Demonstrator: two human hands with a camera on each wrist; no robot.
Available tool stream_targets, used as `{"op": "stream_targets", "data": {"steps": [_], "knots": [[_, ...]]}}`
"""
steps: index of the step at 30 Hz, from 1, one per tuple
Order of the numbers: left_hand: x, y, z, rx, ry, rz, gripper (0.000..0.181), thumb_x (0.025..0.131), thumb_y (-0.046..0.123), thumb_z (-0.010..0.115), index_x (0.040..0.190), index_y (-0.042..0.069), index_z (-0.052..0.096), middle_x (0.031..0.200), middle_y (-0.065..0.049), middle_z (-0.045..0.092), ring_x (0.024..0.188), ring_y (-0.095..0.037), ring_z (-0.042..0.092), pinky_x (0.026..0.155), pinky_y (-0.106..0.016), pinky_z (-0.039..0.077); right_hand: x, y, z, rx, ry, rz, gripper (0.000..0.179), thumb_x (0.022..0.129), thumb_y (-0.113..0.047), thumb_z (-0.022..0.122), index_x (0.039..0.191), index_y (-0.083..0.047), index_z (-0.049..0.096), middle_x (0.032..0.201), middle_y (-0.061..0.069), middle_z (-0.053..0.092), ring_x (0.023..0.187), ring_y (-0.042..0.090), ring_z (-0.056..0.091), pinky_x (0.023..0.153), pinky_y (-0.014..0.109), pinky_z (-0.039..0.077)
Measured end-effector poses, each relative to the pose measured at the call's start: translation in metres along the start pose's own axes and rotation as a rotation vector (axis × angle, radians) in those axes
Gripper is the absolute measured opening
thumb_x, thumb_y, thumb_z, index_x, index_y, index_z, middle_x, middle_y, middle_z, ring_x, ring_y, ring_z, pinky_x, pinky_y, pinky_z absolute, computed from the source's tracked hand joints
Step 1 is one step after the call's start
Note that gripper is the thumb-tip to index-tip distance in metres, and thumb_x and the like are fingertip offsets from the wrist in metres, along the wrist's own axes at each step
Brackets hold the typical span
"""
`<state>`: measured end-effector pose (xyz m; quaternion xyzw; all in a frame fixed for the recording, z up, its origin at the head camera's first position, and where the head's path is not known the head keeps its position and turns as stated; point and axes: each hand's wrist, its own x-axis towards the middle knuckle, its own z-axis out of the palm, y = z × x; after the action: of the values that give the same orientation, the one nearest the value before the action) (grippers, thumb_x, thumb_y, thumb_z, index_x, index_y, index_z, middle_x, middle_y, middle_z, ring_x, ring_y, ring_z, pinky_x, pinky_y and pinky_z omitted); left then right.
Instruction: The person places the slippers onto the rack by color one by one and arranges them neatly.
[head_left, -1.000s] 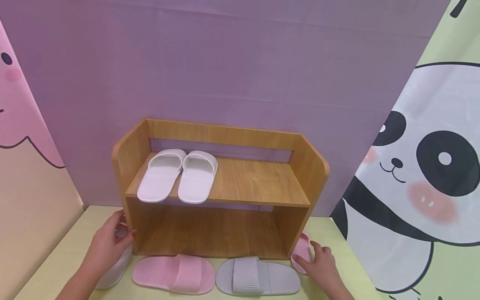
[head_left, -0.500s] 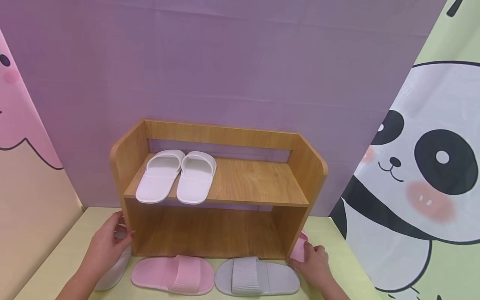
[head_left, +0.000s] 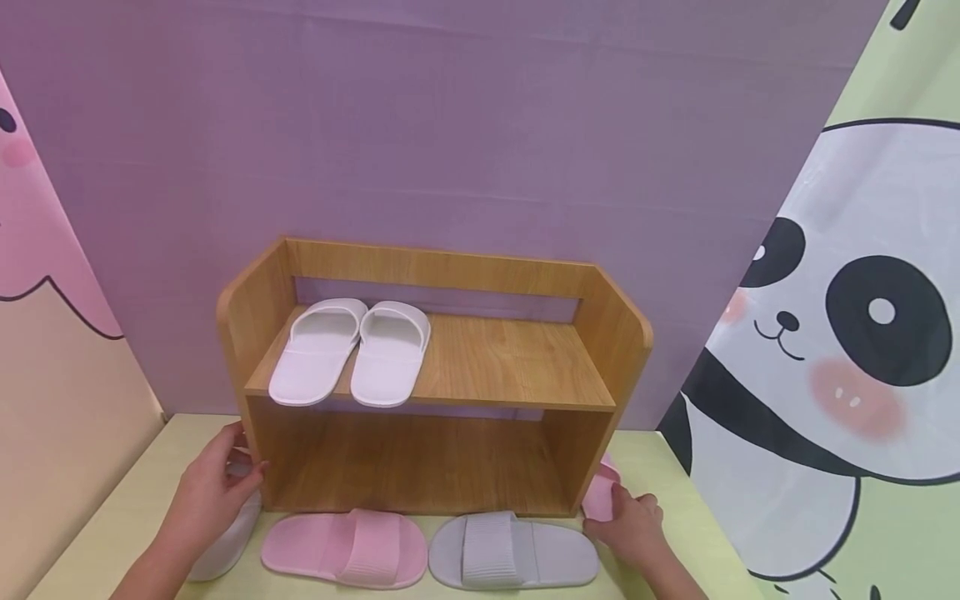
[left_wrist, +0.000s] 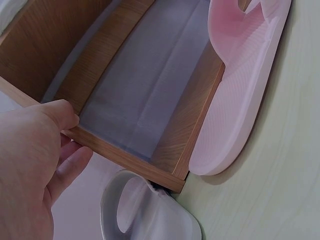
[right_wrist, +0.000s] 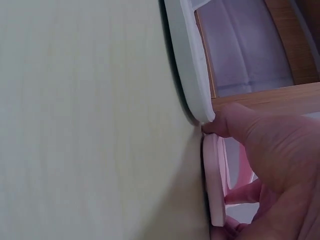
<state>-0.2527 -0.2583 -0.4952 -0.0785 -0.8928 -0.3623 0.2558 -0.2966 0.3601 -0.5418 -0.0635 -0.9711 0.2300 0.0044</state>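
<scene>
Right hand (head_left: 628, 530): since a second ago, moved onto outer pink slipper (head_left: 599, 495); thumb and fingers pinch its edges.
Outer pink slipper: beside wooden rack (head_left: 517, 358), right end.
Left hand (head_left: 212, 485): pinches rack's left edge.

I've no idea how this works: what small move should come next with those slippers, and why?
Probably lifting the pink slipper beside the rack slightly: the right hand's grip is at its near end, and the left hand's grip is on the rack's left side. Going up first should help it clear the grey slipper lying close by.
</scene>
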Motion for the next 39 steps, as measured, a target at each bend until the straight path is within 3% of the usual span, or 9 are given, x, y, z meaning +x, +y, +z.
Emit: {"op": "stream_targets", "data": {"steps": [8,20,25,30,35,39], "knots": [[0.001,-0.003,0.0,0.002,0.017,0.023,0.064,0.09,-0.006,0.085,0.145,0.0,0.054,0.115,-0.012,0.07,0.095,-0.013,0.07,0.07,-0.024,0.063,-0.005,-0.001,0.0,0.046,0.047,0.013,0.108,0.083,-0.045,0.09,0.153,0.021,0.043,0.122,0.039,0.05,0.121,0.056,0.04,0.096,0.064,0.052],[0.002,-0.002,0.0,-0.002,0.011,0.015,0.063,0.09,-0.006,0.085,0.146,0.001,0.054,0.115,-0.013,0.07,0.095,-0.02,0.072,0.071,-0.022,0.063,-0.013,-0.003,-0.012,0.128,0.207,-0.03,0.1,0.091,-0.039,0.085,0.161,0.015,0.039,0.126,0.034,0.044,0.125,0.047,0.035,0.095,0.055,0.044],[0.001,-0.002,0.0,-0.004,0.013,0.02,0.064,0.09,-0.007,0.085,0.146,0.0,0.054,0.115,-0.014,0.071,0.095,-0.019,0.071,0.071,-0.024,0.063,-0.017,-0.005,-0.019,0.155,0.328,-0.068,0.096,0.087,-0.031,0.089,0.158,0.016,0.044,0.122,0.035,0.043,0.12,0.047,0.039,0.092,0.054,0.044],[0.0,-0.002,0.0,-0.013,0.008,0.019,0.064,0.09,-0.007,0.085,0.145,-0.002,0.054,0.116,-0.015,0.071,0.097,-0.028,0.073,0.071,-0.023,0.063,-0.022,-0.009,-0.027,0.183,0.451,-0.101,0.091,0.082,-0.025,0.092,0.153,0.016,0.052,0.118,0.033,0.042,0.115,0.047,0.041,0.087,0.054,0.043],[0.001,-0.001,0.0,-0.015,-0.001,0.003,0.063,0.091,-0.007,0.084,0.145,-0.002,0.053,0.117,-0.017,0.07,0.099,-0.034,0.074,0.072,-0.021,0.062,-0.026,-0.016,-0.039,0.217,0.537,-0.14,0.085,0.079,-0.019,0.093,0.149,0.014,0.056,0.117,0.031,0.041,0.111,0.045,0.042,0.083,0.053,0.043],[0.001,-0.001,0.0,-0.008,0.009,0.007,0.063,0.09,-0.006,0.085,0.145,-0.001,0.054,0.116,-0.015,0.07,0.098,-0.031,0.073,0.072,-0.021,0.062,-0.03,-0.021,-0.048,0.245,0.582,-0.167,0.085,0.079,-0.015,0.093,0.151,0.011,0.057,0.118,0.031,0.041,0.111,0.045,0.043,0.084,0.053,0.044]]}}
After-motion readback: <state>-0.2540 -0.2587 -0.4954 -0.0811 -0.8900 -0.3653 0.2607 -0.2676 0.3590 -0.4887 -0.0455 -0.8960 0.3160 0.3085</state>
